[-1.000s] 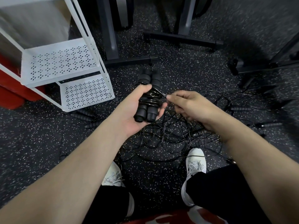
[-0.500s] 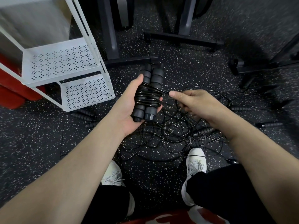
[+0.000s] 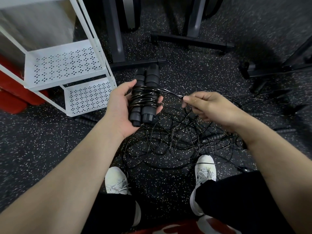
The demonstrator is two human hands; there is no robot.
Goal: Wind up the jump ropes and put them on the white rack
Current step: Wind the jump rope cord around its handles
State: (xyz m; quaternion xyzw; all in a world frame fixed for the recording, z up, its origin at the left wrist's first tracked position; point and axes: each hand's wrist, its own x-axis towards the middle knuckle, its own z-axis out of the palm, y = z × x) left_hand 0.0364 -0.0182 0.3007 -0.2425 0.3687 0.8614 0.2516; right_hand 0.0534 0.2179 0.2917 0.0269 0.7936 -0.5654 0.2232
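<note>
The left hand (image 3: 121, 105) grips two black handles (image 3: 145, 95) side by side, cord wound round them. The right hand (image 3: 207, 107) pinches the loose cord (image 3: 170, 92). More ropes (image 3: 177, 141) lie tangled on the floor, near the white rack (image 3: 67, 65).

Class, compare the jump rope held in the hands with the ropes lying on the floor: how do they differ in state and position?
The held jump rope has its cord coiled tightly round its two handles, which lie side by side; the floor ropes lie in a loose tangle with handles scattered. The held jump rope sits in the left hand, with the right hand pinching its free cord; the floor ropes are untouched. All are black.
</note>
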